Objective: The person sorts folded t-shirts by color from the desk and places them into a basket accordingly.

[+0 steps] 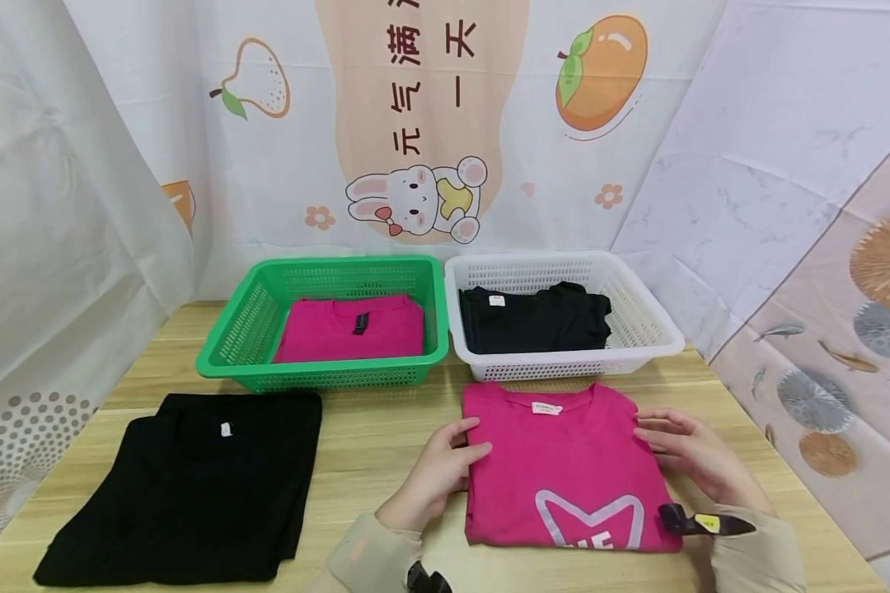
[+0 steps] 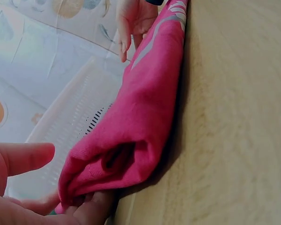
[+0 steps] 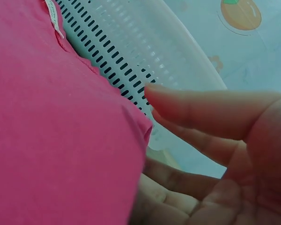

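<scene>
A folded pink T-shirt with a pale star-shaped outline print and a white neck label lies on the table before me. At its left edge is my left hand; in the left wrist view its fingertips slip beneath the folded edge while the thumb stays raised off the cloth. My right hand is at the shirt's right edge. The right wrist view shows its thumb held apart from the cloth, with the other fingers reaching low beside the edge, their tips partly hidden by the shirt.
Behind the shirt stands a white basket holding a folded black garment. To its left, a green basket holds a folded pink garment. A larger folded black garment lies on the wooden table at the left. Printed cloth hangs behind.
</scene>
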Tool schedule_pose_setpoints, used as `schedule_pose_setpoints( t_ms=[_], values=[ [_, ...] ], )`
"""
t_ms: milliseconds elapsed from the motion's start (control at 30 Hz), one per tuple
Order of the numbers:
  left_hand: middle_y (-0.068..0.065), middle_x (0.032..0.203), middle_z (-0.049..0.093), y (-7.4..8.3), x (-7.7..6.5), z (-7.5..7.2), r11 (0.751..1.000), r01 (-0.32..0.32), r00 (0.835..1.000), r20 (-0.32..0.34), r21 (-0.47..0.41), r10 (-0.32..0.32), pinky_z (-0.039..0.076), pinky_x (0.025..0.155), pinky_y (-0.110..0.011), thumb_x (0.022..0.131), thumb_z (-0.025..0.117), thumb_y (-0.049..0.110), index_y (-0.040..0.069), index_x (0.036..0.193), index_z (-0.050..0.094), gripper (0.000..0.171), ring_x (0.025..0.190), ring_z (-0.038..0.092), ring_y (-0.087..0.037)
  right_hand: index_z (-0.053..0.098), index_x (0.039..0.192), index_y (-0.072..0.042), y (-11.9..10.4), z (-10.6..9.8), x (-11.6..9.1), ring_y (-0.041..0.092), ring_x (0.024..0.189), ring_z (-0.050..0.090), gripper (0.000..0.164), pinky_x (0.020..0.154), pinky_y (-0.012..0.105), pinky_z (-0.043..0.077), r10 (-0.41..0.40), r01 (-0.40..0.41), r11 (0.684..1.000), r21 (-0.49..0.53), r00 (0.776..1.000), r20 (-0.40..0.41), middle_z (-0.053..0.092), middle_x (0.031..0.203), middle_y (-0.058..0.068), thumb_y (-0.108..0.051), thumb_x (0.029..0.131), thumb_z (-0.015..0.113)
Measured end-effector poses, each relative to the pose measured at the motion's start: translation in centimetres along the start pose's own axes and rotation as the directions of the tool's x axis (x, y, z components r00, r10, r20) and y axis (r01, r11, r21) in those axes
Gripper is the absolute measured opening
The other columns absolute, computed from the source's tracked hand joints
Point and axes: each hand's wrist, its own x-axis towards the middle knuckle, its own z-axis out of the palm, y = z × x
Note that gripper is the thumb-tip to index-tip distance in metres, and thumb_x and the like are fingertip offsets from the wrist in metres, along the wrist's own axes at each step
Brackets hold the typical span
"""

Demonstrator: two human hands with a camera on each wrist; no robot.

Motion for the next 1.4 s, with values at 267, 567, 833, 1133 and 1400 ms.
schedule_pose_setpoints(
  t_ms=[267, 567, 833, 1133, 1400],
  values=[
    [-0.02, 0.133, 0.054, -0.3, 0.0, -0.1, 1.0, 0.01, 0.999, 0.034, 0.014, -0.01, 0.06, 0.078, -0.038, 0.096, 0.061, 0.01, 0.0, 0.143, 0.047, 0.05, 0.091, 0.065, -0.017, 0.061, 0.123, -0.018, -0.1, 0.7, 0.5, 0.007, 0.098, 0.064, 0.026, 0.085, 0.03, 0.058, 0.037, -0.036, 0.999, -0.018, 0.995, 0.094, 0.063, 0.108, -0.014, -0.019, 0.098, 0.061],
    [-0.02, 0.126, 0.06, -0.3, -0.4, 0.0, 0.999, 0.006, 0.997, 0.072, 0.052, -0.01, 0.061, 0.077, -0.041, 0.093, 0.064, 0.006, -0.001, 0.145, 0.044, 0.056, 0.091, 0.069, -0.02, 0.067, 0.119, -0.028, 0.3, 1.3, 1.1, 0.012, 0.096, 0.069, 0.03, 0.082, 0.032, 0.06, -0.036, 0.012, 0.997, 0.082, 0.953, 0.3, 0.061, 0.112, -0.008, -0.008, 0.099, 0.056],
    [-0.022, 0.128, 0.057, -0.2, -0.4, 0.1, 0.994, -0.024, 0.997, 0.078, 0.103, 0.016, 0.061, 0.078, -0.043, 0.083, 0.069, -0.006, -0.004, 0.148, 0.038, 0.072, 0.098, 0.068, -0.025, 0.054, 0.14, -0.031, 0.2, 1.4, 1.1, 0.015, 0.108, 0.066, 0.05, 0.09, 0.035, 0.058, -0.028, -0.005, 0.996, 0.091, 0.933, 0.358, 0.057, 0.124, -0.006, -0.005, 0.097, 0.059],
    [-0.023, 0.128, 0.059, 0.5, -0.5, -0.1, 0.996, -0.044, 0.995, 0.098, 0.083, 0.036, 0.061, 0.073, -0.043, 0.083, 0.067, -0.01, -0.002, 0.149, 0.038, 0.073, 0.094, 0.07, -0.026, 0.064, 0.13, -0.025, 0.0, 1.3, 0.9, 0.015, 0.104, 0.069, 0.043, 0.087, 0.032, 0.058, -0.104, 0.058, 0.99, 0.128, 0.915, 0.39, 0.065, 0.119, -0.008, -0.001, 0.097, 0.056],
    [-0.025, 0.135, 0.054, 1.3, -1.4, -0.3, 0.996, -0.05, 0.996, 0.073, 0.079, 0.044, 0.061, 0.071, -0.045, 0.081, 0.068, -0.011, 0.0, 0.149, 0.04, 0.074, 0.096, 0.07, -0.027, 0.065, 0.131, -0.028, -0.7, 1.4, 0.7, 0.013, 0.101, 0.071, 0.048, 0.087, 0.031, 0.058, -0.155, 0.095, 0.981, 0.167, 0.907, 0.392, 0.069, 0.117, -0.008, 0.003, 0.097, 0.053]
  ],
)
